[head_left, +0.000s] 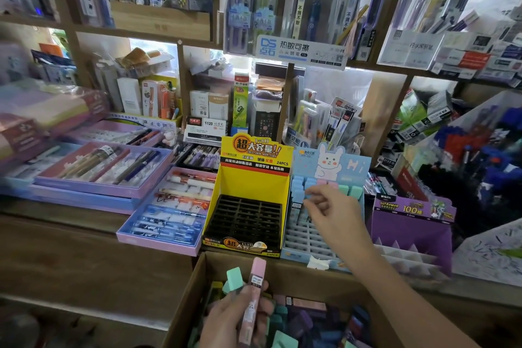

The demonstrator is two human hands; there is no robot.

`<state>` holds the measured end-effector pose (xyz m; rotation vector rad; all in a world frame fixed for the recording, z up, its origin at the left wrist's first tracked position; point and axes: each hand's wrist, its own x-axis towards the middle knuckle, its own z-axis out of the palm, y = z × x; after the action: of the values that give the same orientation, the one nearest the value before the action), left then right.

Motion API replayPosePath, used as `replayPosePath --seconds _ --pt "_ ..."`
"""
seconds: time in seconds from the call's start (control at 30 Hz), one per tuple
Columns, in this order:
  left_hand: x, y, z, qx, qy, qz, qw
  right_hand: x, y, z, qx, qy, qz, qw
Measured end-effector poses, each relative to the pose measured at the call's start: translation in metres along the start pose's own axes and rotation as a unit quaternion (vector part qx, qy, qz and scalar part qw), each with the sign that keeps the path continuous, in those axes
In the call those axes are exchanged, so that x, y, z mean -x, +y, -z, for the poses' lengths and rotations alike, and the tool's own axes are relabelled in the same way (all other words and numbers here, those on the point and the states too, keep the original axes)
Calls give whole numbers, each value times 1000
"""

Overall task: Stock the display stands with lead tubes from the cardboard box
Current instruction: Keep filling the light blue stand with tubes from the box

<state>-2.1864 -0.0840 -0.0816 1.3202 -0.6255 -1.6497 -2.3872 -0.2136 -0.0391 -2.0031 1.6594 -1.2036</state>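
At the front edge of the wooden shelf three card stands sit side by side: a yellow stand with a bare black plastic grid, a pale blue stand with a rabbit cut-out on its header, and a purple stand with white folded dividers. Just below that edge the cardboard box stands open, heaped with loose tubes in mint, purple, blue and pink.

The left hand hovers over the box, fingers wrapped round a pink tube and a mint tube. Both are slim, square-sided plastic sticks with smooth caps, held nearly upright. The right hand is out over the pale blue stand, fingers curled, their tips at the back rows, where a row of tubes in blue, pink and mint stands in the white lattice. Whether those fingertips pinch a blue tube or merely touch one, I cannot tell.

The next move, I'd judge, turns on this: the empty slots lie forward and to the right of the left hand and open upward. The held tubes' long axis roughly matches already, so they need carrying across and dropping in end-first. The right hand is nearer the stand, the left nearer the box.
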Motion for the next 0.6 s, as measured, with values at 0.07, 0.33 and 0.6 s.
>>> replayPosePath --seconds 0.07,0.33,0.6 --pt "-7 -3 -1 54 4 -6 998 12 -7 -1 -71 -41 -25 996" --pt "-6 -18 -7 140 -18 -24 990 52 -16 -10 -213 -261 -82 938" --pt "-2 -19 -12 142 -14 -33 989 63 -14 -17 -268 -266 -132 917"
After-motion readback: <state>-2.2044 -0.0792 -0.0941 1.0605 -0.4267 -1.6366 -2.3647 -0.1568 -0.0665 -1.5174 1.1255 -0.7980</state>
